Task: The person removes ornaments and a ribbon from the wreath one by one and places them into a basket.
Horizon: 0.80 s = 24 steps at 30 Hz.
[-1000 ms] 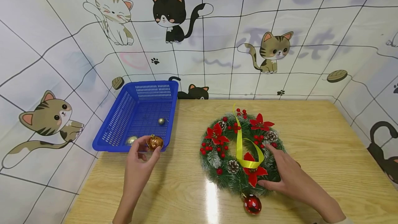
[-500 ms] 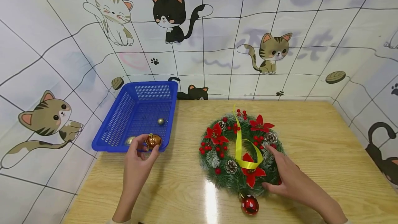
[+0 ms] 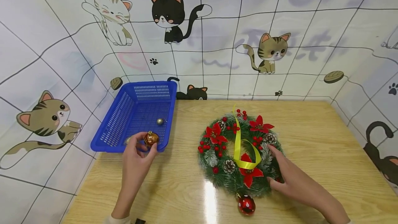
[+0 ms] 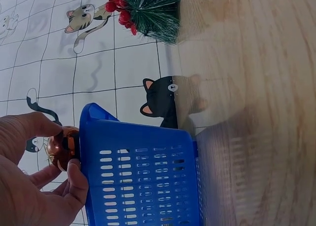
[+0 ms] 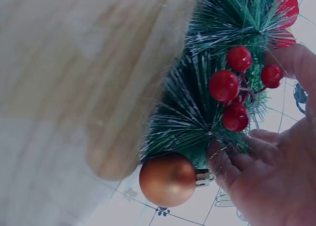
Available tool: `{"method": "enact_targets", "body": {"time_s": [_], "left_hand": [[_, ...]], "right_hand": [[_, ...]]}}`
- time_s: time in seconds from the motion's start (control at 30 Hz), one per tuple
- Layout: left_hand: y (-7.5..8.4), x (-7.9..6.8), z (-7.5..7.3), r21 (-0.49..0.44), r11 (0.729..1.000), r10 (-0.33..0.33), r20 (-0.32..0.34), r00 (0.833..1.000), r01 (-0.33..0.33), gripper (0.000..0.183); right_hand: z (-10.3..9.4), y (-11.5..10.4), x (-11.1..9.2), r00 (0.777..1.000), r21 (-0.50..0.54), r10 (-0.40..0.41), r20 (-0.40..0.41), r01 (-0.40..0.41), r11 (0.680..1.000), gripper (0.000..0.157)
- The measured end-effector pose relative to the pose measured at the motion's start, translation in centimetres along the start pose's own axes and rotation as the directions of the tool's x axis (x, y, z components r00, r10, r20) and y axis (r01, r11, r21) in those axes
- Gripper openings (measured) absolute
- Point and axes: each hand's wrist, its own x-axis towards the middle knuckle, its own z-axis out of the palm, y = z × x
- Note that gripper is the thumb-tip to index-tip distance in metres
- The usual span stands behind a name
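Observation:
Between thumb and fingers, my left hand (image 3: 135, 167) pinches a shiny copper-brown Christmas bauble (image 3: 151, 139) over the near right rim of a blue plastic basket (image 3: 97, 146). In the left wrist view this bauble (image 4: 60, 148) overlaps the basket's edge. My right hand (image 3: 293, 179) grips the right side of a green Christmas wreath (image 3: 214, 179) lying on the table. The wreath carries red poinsettias, berries, pinecones and a yellow ribbon (image 3: 238, 144). A red spotted bauble (image 3: 246, 205) hangs at its near edge. The right wrist view shows a matte copper bauble (image 5: 168, 179) beside my fingers.
Inside the basket lies a small gold ball (image 3: 160, 121); another pale ball is mostly hidden by my left hand. A small black object (image 3: 140, 221) shows at the bottom edge. Behind the wooden table (image 3: 186, 182) stands a wall covering (image 3: 217, 37) with printed cats.
My left hand has shifted slightly left with the bauble. The wreath has turned a little clockwise, its red spotted bauble moving left, while my right thumb has moved slightly right along its edge.

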Motion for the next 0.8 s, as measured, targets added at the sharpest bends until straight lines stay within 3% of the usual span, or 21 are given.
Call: {"method": "enact_targets", "body": {"time_s": [0.17, 0.53, 0.7, 0.8], "left_hand": [[0.0, 0.3, 0.0, 0.032, 0.999, 0.007, -0.013, 1.0, -0.006, 0.046], [0.0, 0.3, 0.2, 0.054, 0.998, 0.019, -0.023, 1.0, -0.018, 0.047], [0.1, 0.3, 0.2, 0.055, 0.998, 0.011, -0.022, 1.0, -0.01, 0.046], [0.1, 0.2, 0.2, 0.054, 0.999, 0.01, -0.02, 1.0, -0.009, 0.046]], "right_hand": [[0.0, -0.2, 0.2, 0.999, 0.017, 0.046, -0.027, -0.046, 0.999, 0.108], [0.4, -0.4, 0.0, 0.995, -0.033, 0.044, -0.084, -0.047, 0.998, 0.1], [0.9, 0.0, 0.0, 0.987, -0.1, -0.042, -0.157, 0.026, 0.995, 0.093], [1.3, 0.6, 0.0, 0.958, -0.215, -0.146, -0.247, 0.093, 0.972, 0.089]]}}
